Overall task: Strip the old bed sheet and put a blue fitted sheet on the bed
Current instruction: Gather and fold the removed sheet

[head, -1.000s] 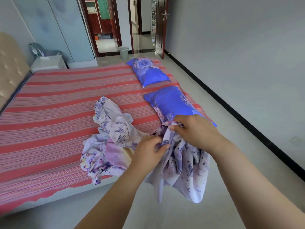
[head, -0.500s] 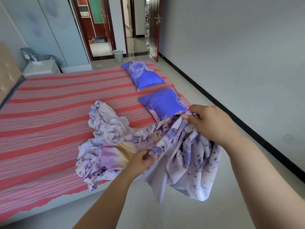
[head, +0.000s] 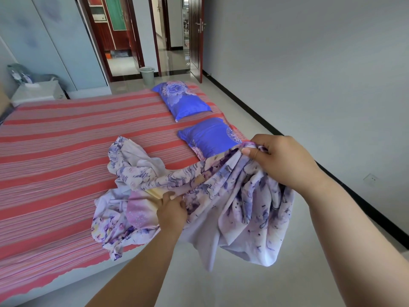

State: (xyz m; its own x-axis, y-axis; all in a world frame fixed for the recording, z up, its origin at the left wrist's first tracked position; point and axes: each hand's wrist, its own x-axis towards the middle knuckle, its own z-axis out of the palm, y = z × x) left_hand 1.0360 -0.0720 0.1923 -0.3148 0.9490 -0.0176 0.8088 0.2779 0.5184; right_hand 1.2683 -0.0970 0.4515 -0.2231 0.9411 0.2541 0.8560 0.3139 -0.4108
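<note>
Both hands pinch the floral sheet [head: 221,196] at the bed's [head: 55,151] edge: left hand [head: 171,210] low, right hand [head: 281,160] toward two o'clock. The gathered hem runs between them, the rest heaped toward nine.

Floral sheet [head: 232,196] bunched between left hand [head: 171,210] and right hand [head: 281,160], over striped bed [head: 55,151].

Home bedroom — bed [head: 55,151] (pillows [head: 181,100])
</note>
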